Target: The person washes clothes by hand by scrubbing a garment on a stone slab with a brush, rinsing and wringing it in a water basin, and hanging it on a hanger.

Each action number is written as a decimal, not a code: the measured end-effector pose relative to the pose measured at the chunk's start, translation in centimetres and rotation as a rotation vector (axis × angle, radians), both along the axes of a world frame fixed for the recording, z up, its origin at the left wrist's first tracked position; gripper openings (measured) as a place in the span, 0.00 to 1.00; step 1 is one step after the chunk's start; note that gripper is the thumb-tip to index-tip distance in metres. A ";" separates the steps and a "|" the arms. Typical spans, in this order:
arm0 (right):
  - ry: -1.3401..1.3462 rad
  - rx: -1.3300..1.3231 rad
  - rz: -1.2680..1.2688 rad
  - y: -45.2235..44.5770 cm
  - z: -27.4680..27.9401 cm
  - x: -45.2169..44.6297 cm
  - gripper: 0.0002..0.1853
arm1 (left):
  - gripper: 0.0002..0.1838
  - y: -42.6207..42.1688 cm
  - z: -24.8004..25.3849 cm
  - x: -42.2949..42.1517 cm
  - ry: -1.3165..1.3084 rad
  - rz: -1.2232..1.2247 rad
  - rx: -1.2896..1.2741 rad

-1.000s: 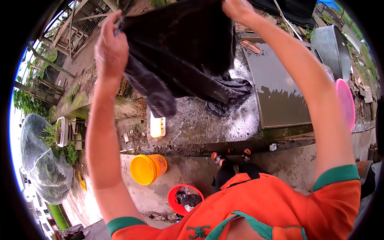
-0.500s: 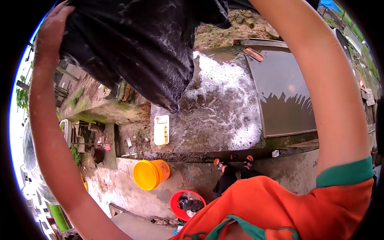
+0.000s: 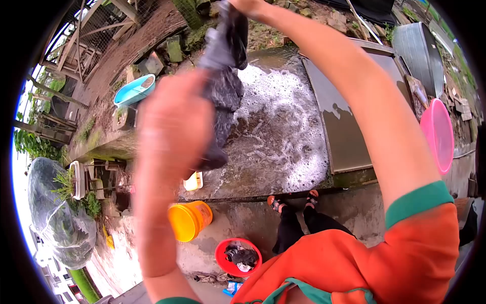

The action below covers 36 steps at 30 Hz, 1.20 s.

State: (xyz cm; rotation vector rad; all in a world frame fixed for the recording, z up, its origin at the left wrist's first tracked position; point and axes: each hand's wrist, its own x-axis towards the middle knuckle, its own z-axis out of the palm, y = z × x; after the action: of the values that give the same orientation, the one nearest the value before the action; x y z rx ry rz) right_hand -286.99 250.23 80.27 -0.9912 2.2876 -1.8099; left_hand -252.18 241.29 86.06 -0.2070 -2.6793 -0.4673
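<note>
A wet black garment hangs bunched and twisted between my two hands, above the foamy slab. My left hand is closed in a fist at its left side, gripping the cloth; motion smears the fingers. At the top edge of the view, my right hand is closed on the garment's upper end, partly cut off. White suds lie over the wet concrete slab below. Behind the garment's lower end, a small white tray with something yellow in it is partly covered.
A water-filled basin adjoins the slab. Near my feet stand a yellow bucket and a red tub with dark clothes in it. A pink basin and a metal tub are at right, a blue basin at left.
The garment went from spread wide to bunched and narrow. My left hand moved right and down, towards the middle. My right hand has come into view at the top.
</note>
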 end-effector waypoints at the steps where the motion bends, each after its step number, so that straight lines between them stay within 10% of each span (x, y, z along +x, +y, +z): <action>1: 0.065 0.093 0.102 2.6 -3.9 2.4 0.07 | 0.12 2.2 -4.3 -0.3 -0.078 -0.076 -0.043; 4: 0.818 0.834 -0.013 11.9 -15.1 2.8 0.12 | 0.18 9.5 -17.4 -0.5 -0.512 -0.296 0.129; 7: 0.167 0.925 -0.239 19.6 -20.9 4.7 0.09 | 0.24 11.7 -24.9 -2.5 -0.766 -0.406 0.174; 13: 0.104 0.965 -0.501 21.9 -25.8 2.1 0.25 | 0.34 9.4 -36.6 -5.5 -0.307 0.005 -0.074; 18: 0.112 1.247 -0.586 20.2 -29.7 -2.9 0.45 | 0.38 9.4 -36.1 -5.7 -0.457 0.030 -0.100; 25: 0.009 1.173 -0.628 21.8 -34.3 -4.9 0.35 | 0.39 9.2 -36.3 -6.3 -0.433 0.014 -0.097; 28: -0.041 0.496 -0.567 25.5 -37.6 -3.5 0.31 | 0.39 9.1 -36.3 -6.1 -0.411 0.012 -0.089; 31: -0.755 -0.103 -0.571 28.9 -34.2 4.4 0.26 | 0.39 9.2 -36.5 -6.1 -0.394 0.013 -0.099; 36: -1.125 -0.386 -0.640 33.4 -38.4 8.8 0.18 | 0.40 9.3 -37.1 -5.6 -0.381 0.000 -0.139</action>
State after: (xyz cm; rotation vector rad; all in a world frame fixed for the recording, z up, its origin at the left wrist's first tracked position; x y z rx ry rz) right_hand -278.15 283.62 41.88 0.7612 1.5653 -2.1702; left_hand -257.82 250.58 48.99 -0.1723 -3.0882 -0.3490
